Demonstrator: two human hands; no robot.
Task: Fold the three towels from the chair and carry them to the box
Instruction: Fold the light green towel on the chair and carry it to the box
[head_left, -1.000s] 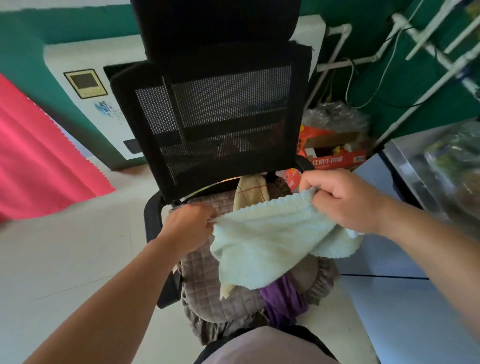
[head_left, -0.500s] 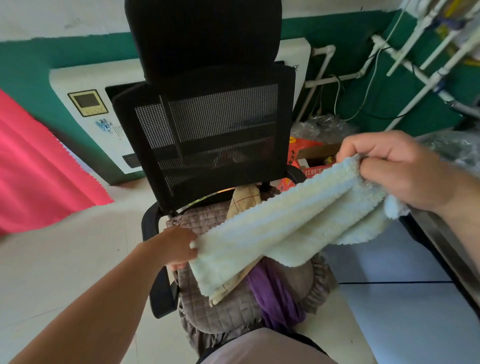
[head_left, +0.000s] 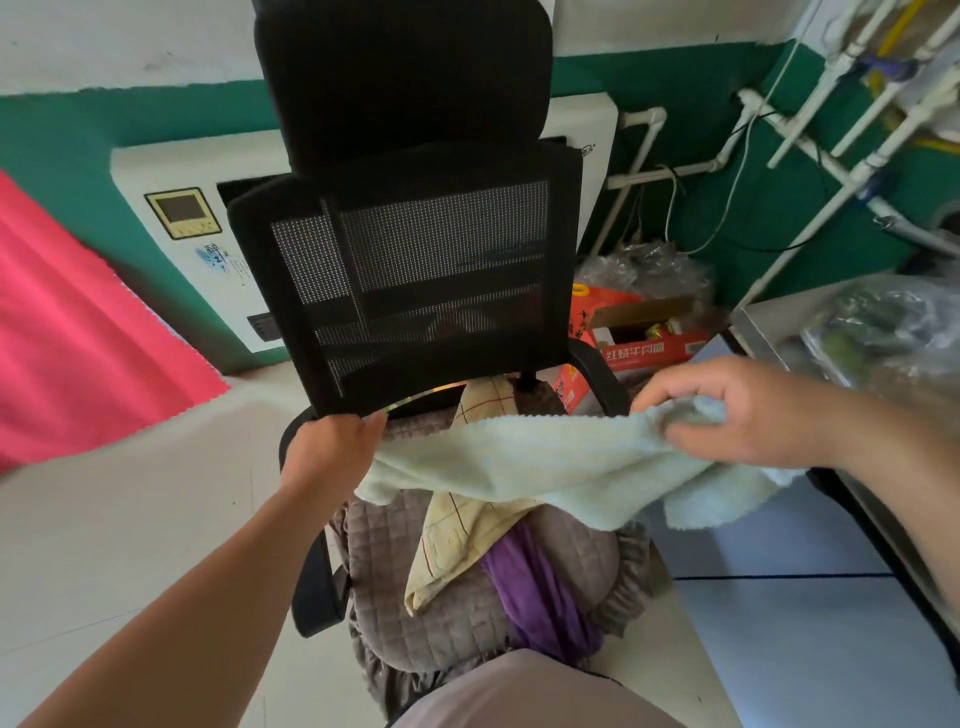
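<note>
Left hand (head_left: 332, 452) pinching one end of the pale green towel (head_left: 545, 467), right hand (head_left: 753, 415) gripping the other end with fingers curled into the pile. Stretched in the air between them, sagging over the chair (head_left: 415, 270), not touching the seat as far as can be told. Below it, on the quilted seat cushion (head_left: 415, 613), a cream checked towel (head_left: 457, 540) and a purple towel (head_left: 540, 592), both crumpled and unfolded. Early in the task, by the look of it: first towel only spread for folding, two untouched, nothing carried yet. Behind the chair, a red cardboard box (head_left: 649, 348), open, with a few cans or jars inside (contents too small to name); whether the intended box, unclear.
</note>
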